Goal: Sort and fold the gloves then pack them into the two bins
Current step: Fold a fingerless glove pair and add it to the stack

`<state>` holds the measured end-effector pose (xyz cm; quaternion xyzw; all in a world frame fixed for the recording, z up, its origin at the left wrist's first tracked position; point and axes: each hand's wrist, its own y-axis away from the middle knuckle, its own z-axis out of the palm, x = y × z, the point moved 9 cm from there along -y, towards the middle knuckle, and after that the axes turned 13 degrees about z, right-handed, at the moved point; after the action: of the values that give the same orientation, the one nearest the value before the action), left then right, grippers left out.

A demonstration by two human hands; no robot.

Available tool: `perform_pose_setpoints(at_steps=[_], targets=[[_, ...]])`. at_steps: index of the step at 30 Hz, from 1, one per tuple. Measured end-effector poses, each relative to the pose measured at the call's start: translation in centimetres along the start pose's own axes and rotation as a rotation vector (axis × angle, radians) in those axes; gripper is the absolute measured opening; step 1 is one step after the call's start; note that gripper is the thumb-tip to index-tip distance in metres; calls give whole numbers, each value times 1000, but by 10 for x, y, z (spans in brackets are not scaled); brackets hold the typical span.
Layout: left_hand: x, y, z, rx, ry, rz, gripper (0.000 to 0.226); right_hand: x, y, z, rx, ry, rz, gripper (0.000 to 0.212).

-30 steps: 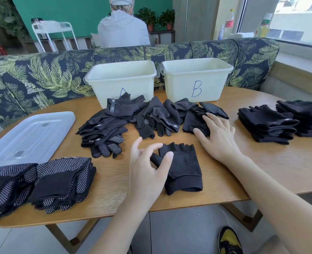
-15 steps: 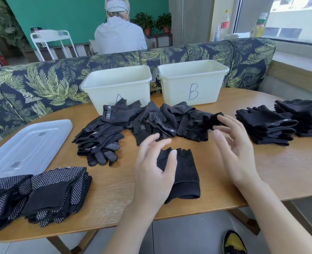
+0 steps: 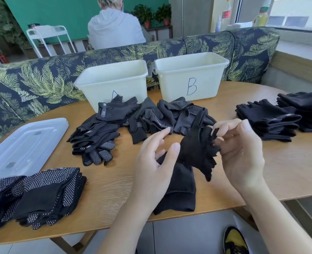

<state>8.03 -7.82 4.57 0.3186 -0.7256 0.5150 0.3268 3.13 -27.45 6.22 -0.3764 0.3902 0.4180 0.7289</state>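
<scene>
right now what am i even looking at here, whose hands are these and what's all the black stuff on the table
There is no machine here. A person wears a camera on their head, looking forward and down, so you see their own two bare hands from above.

The right hand pinches a black fingerless glove and holds it up above the wooden table. The left hand is open beside it, gripping nothing. Under them a folded black glove lies flat.

All the black stuff is gloves: a loose unsorted pile in the middle, dotted-grip stacks at the left, plain stacks at the right. Behind the pile stand two pale bins, one with its letter half hidden, one marked B. A clear lid lies at the left.
</scene>
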Motion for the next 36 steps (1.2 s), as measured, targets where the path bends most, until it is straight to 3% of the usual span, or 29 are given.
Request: perform_pose_setpoints(at_steps=[2, 11, 15, 20, 25, 29, 36], targets=[[-1, 1, 2, -22, 48, -18, 36, 3, 1, 3, -17, -73, 78, 50], [10, 1, 11, -137, 191, -5, 50, 6, 7, 24, -126, -341, 267, 50], [14, -5, 11, -160, 229, 13, 46, 6, 7, 33, -192, -446, 307, 51], [11, -9, 0, -74, 378, -38, 23, 11, 7, 40, -216, -491, 363, 49], [0, -6, -19, 131, 448, -99, 16, 19, 8, 44, -177, -508, 450, 71], [-1, -1, -33, 180, 278, -71, 12, 38, 15, 48, -155, -429, 588, 75], [10, 17, -41, 205, 58, 21, 13, 38, 30, 65, -239, -463, 628, 41]])
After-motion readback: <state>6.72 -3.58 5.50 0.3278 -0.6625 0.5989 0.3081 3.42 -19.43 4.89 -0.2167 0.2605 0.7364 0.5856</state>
